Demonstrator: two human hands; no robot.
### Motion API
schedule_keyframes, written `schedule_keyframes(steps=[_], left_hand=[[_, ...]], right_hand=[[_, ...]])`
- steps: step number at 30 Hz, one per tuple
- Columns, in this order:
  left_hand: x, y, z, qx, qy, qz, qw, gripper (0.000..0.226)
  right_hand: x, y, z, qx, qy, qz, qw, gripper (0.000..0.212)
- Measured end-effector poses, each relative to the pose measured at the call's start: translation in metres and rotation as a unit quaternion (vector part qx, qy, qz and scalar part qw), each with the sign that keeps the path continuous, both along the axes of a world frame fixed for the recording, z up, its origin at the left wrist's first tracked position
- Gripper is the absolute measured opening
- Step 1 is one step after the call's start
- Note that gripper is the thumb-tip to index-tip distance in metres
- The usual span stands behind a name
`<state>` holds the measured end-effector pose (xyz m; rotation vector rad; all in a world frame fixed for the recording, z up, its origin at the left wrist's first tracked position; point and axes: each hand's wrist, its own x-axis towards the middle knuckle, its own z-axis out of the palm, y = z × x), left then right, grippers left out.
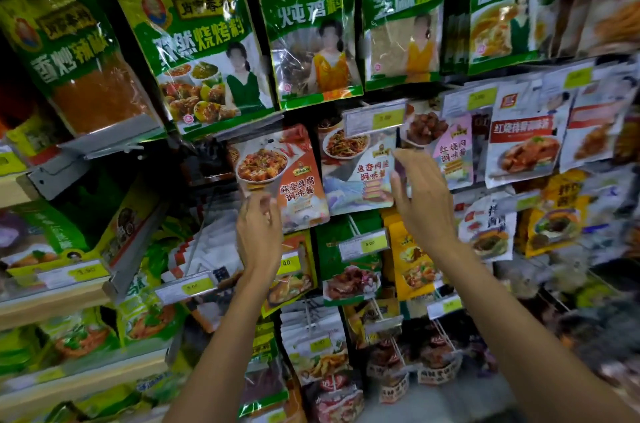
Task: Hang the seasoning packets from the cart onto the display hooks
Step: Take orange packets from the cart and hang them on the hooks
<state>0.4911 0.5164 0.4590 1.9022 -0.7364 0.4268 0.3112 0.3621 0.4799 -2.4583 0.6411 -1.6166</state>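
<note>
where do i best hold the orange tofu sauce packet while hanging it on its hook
By its bottom left corner, from below. The orange packet is flat and thin, its top is tucked up behind a price tag, and a neighbouring packet crowds its right side. The bottom edge hangs free, and the left hand pinches it there.

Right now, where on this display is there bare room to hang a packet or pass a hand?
A dark gap left of the orange packet that the left hand holds, under the big green packet. A thin slot lies between orange packet and noodle packet. Right of the right hand, packets overlap tightly.
</note>
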Motion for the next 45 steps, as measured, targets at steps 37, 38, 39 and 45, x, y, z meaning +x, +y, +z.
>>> schedule_keyframes(steps=[37, 38, 39, 45], left_hand=[[-0.408, -0.473, -0.299, 0.387, 0.047, -0.507, 0.769, 0.041], [-0.413, -0.486, -0.307, 0.399, 0.041, -0.506, 0.764, 0.048], [-0.417, -0.498, -0.316, 0.412, 0.035, -0.502, 0.759, 0.055], [-0.434, -0.535, -0.369, 0.473, 0.015, -0.506, 0.721, 0.062]], right_hand=[[-0.453, -0.171, -0.386, 0.609, -0.119, -0.467, 0.630, 0.023], [-0.458, -0.180, -0.400, 0.622, -0.116, -0.478, 0.609, 0.023], [-0.464, -0.186, -0.416, 0.634, -0.115, -0.490, 0.587, 0.023], [-0.490, -0.187, -0.503, 0.720, -0.114, -0.506, 0.462, 0.040]])
